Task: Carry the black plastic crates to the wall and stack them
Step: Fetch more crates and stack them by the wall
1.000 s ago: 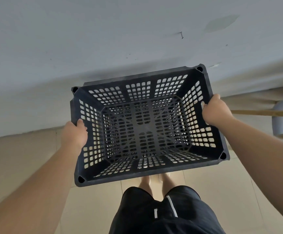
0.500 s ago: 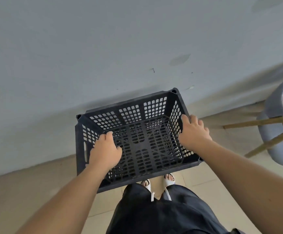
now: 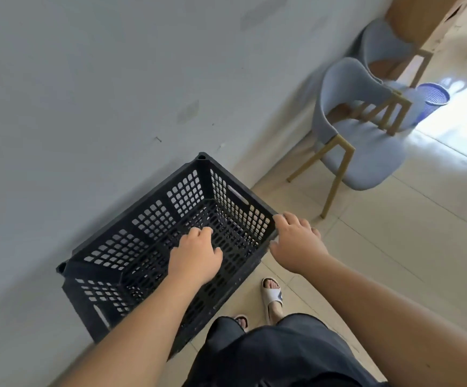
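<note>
One black plastic crate [image 3: 148, 227] with perforated walls stands upright and empty against the grey wall [image 3: 87, 93], its long side along it. My left hand [image 3: 196, 255] hovers over the crate's inside with loosely curled fingers and holds nothing. My right hand [image 3: 296, 244] is spread at the crate's near right corner, fingertips at the rim, gripping nothing. No other crate is in view.
Two grey chairs with wooden legs [image 3: 366, 135] stand along the wall to the right of the crate. A blue basket [image 3: 433, 99] lies beyond them. My feet in white slippers [image 3: 272, 297] are on the beige tiled floor [image 3: 394, 247] just beside the crate.
The crate went down from chest height to rest by the wall. Both hands let go of its side handles and lifted away. The view swung right, revealing the chairs.
</note>
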Demonstrator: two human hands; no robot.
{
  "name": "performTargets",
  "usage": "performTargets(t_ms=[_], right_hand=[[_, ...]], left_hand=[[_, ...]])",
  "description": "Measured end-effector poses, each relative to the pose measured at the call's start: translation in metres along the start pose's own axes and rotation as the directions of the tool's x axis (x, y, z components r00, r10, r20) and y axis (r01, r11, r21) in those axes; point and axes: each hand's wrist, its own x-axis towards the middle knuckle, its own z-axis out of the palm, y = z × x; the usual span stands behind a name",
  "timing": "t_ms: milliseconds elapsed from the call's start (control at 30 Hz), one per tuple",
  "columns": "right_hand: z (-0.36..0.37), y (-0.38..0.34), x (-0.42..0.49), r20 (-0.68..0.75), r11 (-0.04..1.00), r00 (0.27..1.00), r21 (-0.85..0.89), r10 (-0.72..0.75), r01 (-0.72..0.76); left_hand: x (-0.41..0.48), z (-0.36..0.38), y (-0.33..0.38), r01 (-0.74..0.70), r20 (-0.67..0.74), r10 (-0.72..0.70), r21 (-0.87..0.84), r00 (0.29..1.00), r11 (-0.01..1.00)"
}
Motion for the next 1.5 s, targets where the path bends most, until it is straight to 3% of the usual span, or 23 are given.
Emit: performTargets(t_ms=[167,333,633,867,1133,1300,1500], right_hand=[[0.001,0.048,-0.046,-0.055,0.977,0.981,0.121,0.185,-0.178],[0.001,0.123,-0.099,-0.104,0.892,0.908,0.263,0.405,-0.368],[0.028,0.293,-0.237,-0.122,0.64,0.686,0.503,0.718,-0.58],[0.066,0.436,-0.389,-0.082,0.395,0.445,0.621,0.892,-0.677],[0.126,0.548,-0.531,0.13,-0.02,0.12,0.759,0.984,-0.651],[0.145,0.617,-0.573,0.232,-0.185,0.001,0.778,0.973,-0.601],[0.152,0.723,-0.605,0.343,-0.329,-0.091,0.744,0.935,-0.582]], left_hand=[[-0.004,0.001,0.052,-0.184,0.042,0.182,0.07,0.982,0.98],[-0.011,0.01,0.14,-0.375,0.067,0.369,0.168,0.927,0.912],[-0.094,0.081,0.355,-0.697,0.184,0.679,0.315,0.711,0.645],[-0.217,0.178,0.52,-0.842,0.344,0.783,0.368,0.518,0.395],[-0.34,0.275,0.667,-0.951,0.509,0.828,0.297,0.236,0.088],[-0.38,0.329,0.751,-0.959,0.574,0.811,0.276,0.116,-0.058],[-0.405,0.4,0.872,-0.962,0.652,0.758,0.22,0.023,-0.16]])
